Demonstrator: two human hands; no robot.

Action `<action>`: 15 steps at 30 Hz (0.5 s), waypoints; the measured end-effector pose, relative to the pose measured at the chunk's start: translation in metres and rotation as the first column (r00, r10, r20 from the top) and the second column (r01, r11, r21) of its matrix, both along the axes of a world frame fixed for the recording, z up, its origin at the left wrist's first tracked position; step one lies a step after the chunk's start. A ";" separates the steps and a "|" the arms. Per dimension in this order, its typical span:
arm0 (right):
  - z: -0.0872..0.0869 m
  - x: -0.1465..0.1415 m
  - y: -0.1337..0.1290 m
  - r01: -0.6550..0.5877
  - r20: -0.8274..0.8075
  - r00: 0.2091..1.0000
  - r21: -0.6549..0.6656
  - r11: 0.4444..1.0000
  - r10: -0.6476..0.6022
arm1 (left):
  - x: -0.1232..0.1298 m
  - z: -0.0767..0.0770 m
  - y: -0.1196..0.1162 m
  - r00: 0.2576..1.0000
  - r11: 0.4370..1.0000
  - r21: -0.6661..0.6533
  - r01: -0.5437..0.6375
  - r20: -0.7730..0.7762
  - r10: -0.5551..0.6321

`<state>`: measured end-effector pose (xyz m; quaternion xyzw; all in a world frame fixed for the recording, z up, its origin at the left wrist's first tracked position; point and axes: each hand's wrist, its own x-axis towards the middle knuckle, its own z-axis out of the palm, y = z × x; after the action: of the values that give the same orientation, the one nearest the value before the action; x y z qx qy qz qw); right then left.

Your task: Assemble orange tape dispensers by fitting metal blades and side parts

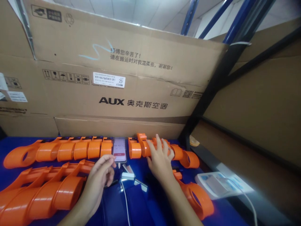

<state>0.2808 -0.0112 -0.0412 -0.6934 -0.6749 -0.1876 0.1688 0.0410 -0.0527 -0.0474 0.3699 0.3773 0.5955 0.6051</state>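
My left hand (100, 172) is held in front of a phone (119, 150), its fingers curled and thumb tip close to the index finger. I see nothing held in it. My right hand (161, 157) reaches over a short row of orange plastic ring-shaped parts (135, 150), its fingers apart and lying over the middle pieces. Part of that row is hidden behind the hand. The phone stands between this row and a longer row of the same orange parts (81, 150) on the left, its screen lit. A white cable (125, 196) runs near its lower end.
More orange parts (68, 192) lie nested at the front left, and another orange ring (197, 199) sits by my right forearm. Small white and silver pieces (128, 176) lie below the phone. A white box-like device (218, 185) rests at right. A cardboard wall (141, 78) rises behind the blue surface, beside a dark post (209, 91).
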 end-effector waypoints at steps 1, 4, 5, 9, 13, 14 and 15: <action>0.002 0.000 -0.001 0.000 -0.015 1.000 0.030 1.000 0.000 | 0.000 0.000 0.000 1.000 1.000 -0.001 0.002 -0.001 -0.002; 0.006 0.000 -0.003 -0.018 -0.075 0.997 0.113 0.993 0.026 | -0.001 -0.002 0.000 1.000 1.000 -0.002 0.010 -0.004 -0.010; 0.008 -0.001 -0.004 -0.039 -0.099 0.994 0.145 0.989 0.053 | -0.002 -0.003 0.000 1.000 1.000 -0.003 0.012 -0.003 -0.012; 0.014 -0.004 -0.010 -0.155 -0.186 0.955 0.357 0.921 0.232 | -0.005 -0.004 0.000 1.000 1.000 0.007 -0.013 0.005 0.013; 0.020 -0.014 -0.027 -0.380 -0.153 0.840 0.518 0.766 0.521 | -0.005 0.003 -0.002 1.000 0.998 0.057 -0.016 0.019 0.015; 0.021 -0.018 -0.032 -0.472 -0.119 0.791 0.504 0.723 0.600 | -0.004 0.005 -0.002 0.999 0.998 0.061 -0.005 0.044 0.002; 0.021 -0.023 -0.038 -0.565 -0.087 0.738 0.462 0.683 0.669 | -0.003 0.006 -0.003 0.996 0.998 0.060 0.012 0.083 -0.017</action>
<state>0.2574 -0.0488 -0.0201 -0.3897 -0.7886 -0.1662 0.4457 0.0375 -0.0559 -0.0412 0.3653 0.3314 0.6169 0.6134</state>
